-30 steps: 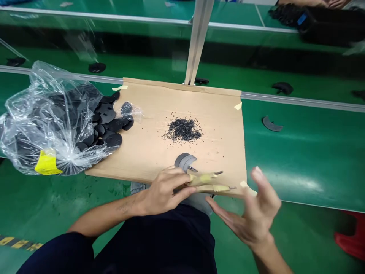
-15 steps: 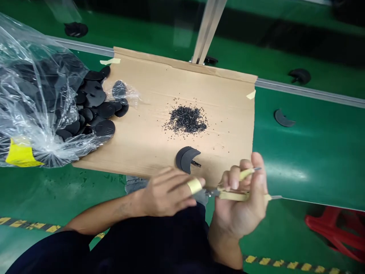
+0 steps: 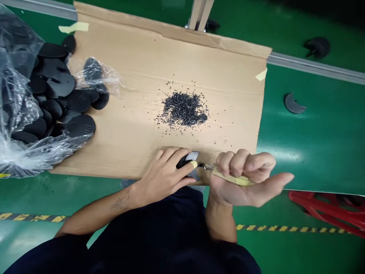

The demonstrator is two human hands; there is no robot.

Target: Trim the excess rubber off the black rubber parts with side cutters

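My left hand (image 3: pixel 161 175) lies over a black crescent-shaped piece (image 3: pixel 192 156) at the front edge of the cardboard, its fingers gripping the piece; a strip of yellow tape wraps one finger. Most of the piece is hidden under that hand. In my right hand (image 3: pixel 242 171) is a pair of nippers (image 3: pixel 234 179) with yellow-taped handles, fingers curled round them and thumb stretched out. Their jaws point left and meet the small dark stem on the piece's right side; whether they touch it I cannot tell. Beyond both hands lies a heap of tiny black bits (image 3: pixel 185 108).
The cardboard sheet (image 3: pixel 128 137) is taped onto a green surface. At left, a clear plastic bag (image 3: pixel 19 152) spills several black discs (image 3: pixel 81 125). Another black crescent (image 3: pixel 295 104) lies on the green surface at right. A metal rail runs behind, and a red stool (image 3: pixel 327 213) stands lower right.
My left hand has come down onto the black crescent piece. My right hand has brought the nippers up and left to its stem, handles closer together. The view has moved nearer the cardboard.
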